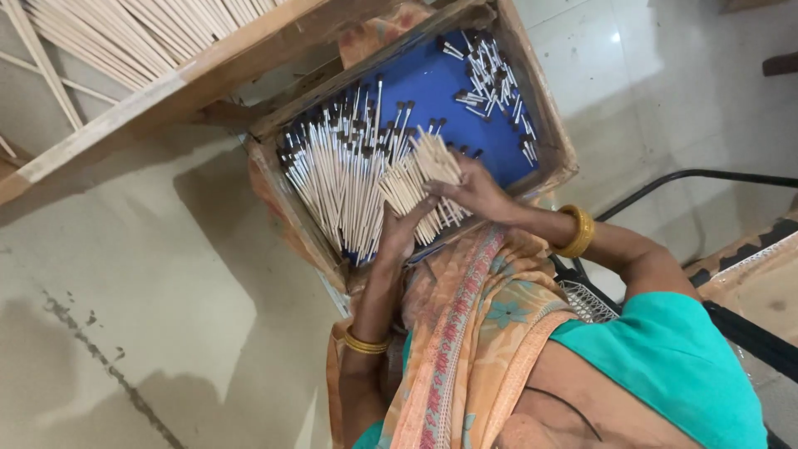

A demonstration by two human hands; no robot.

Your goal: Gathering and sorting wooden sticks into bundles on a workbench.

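A wooden tray (559,141) with a blue lining rests in front of me, tilted in view. Many thin pale sticks with dark tips (341,179) lie in a heap across its left half, and a smaller scatter (492,79) lies in its far right corner. My left hand (399,231) and my right hand (480,193) together grip a fanned bundle of plain sticks (426,185) over the tray's near side. Each wrist carries a gold bangle.
A wooden rack (179,83) loaded with long pale sticks crosses the upper left. Stained concrete floor (141,308) lies to the left, pale tiles to the upper right. A black metal chair frame (690,175) and a cardboard edge (761,287) stand at right.
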